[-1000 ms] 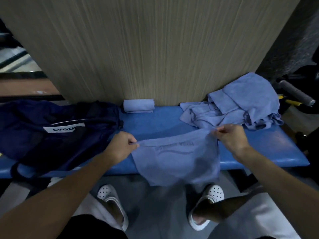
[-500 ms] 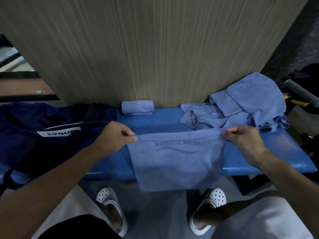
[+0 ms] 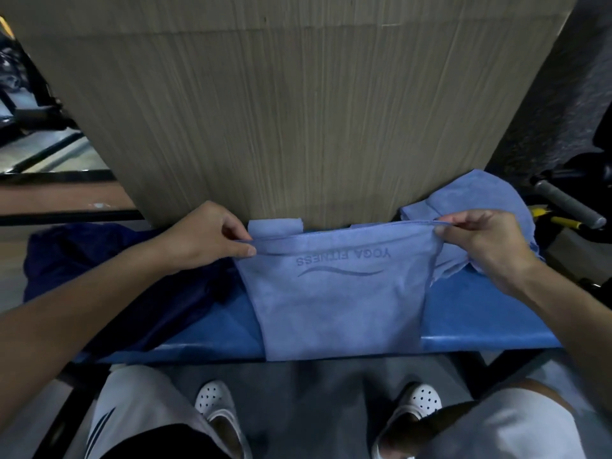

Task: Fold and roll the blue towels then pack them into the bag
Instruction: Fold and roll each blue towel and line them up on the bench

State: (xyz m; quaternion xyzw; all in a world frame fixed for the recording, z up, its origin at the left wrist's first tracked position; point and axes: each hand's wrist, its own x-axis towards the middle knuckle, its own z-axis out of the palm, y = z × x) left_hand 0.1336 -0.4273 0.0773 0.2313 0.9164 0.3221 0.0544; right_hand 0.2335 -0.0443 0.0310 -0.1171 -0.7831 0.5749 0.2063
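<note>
Blue towel (image 3: 334, 303) pinched at corners by left hand (image 3: 205, 236), right hand (image 3: 480, 243); bag (image 3: 99, 260) partly behind forearm (image 3: 82, 309).

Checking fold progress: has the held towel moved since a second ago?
Yes. The held towel, pinched by the left hand and right hand, has risen toward the wall: its top edge now reaches the rolled towel.

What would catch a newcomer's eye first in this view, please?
The blue towel is held taut at centre, its top corners pinched by the left hand and right hand, with upside-down YOGA FITNESS lettering. Behind it a rolled towel lies against the wooden panel; a heap of loose towels sits to the right and a dark bag to the left.
</note>
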